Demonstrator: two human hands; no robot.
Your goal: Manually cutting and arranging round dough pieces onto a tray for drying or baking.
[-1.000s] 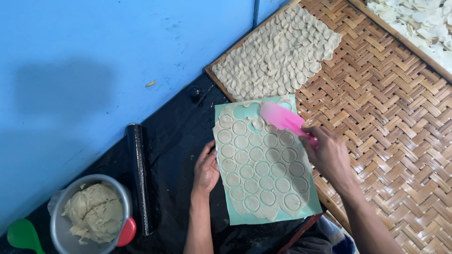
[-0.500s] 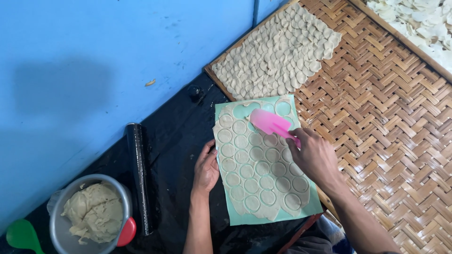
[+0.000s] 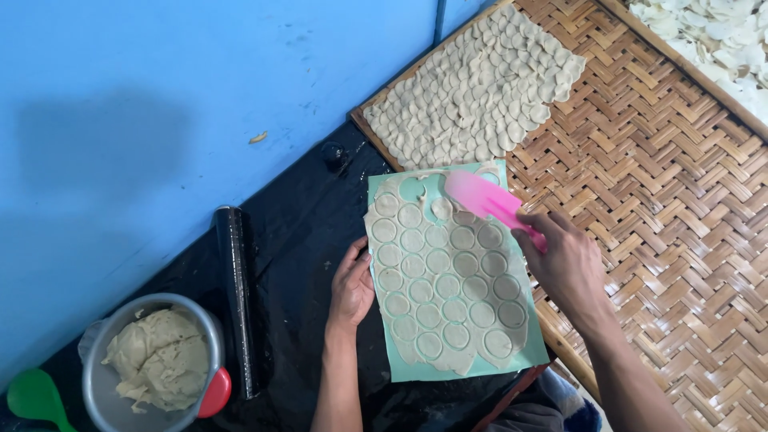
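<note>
Fingers of the right hand (image 3: 564, 260) grip a pink scraper (image 3: 488, 202); left hand (image 3: 352, 284) rests flat against the green mat (image 3: 464, 372).

The pink scraper (image 3: 484, 202) looks like smooth plastic. The dough sheet (image 3: 448, 280) is soft and matt. The mat (image 3: 656, 184) is rough woven bamboo.

From my left hand (image 3: 352, 288), the black sheet (image 3: 300, 232) lies open toward 10 and 11 o'clock, but the roller (image 3: 238, 300) bars the way at 9, with the bowl (image 3: 156, 364) beyond it at 8. My right hand (image 3: 564, 260) has bare woven mat (image 3: 664, 208) free from 1 to 4 o'clock. At 12 the laid-out dough rounds (image 3: 480, 88) fill the path, and at 9 the green board (image 3: 456, 280) is crowded with cut dough.
</note>
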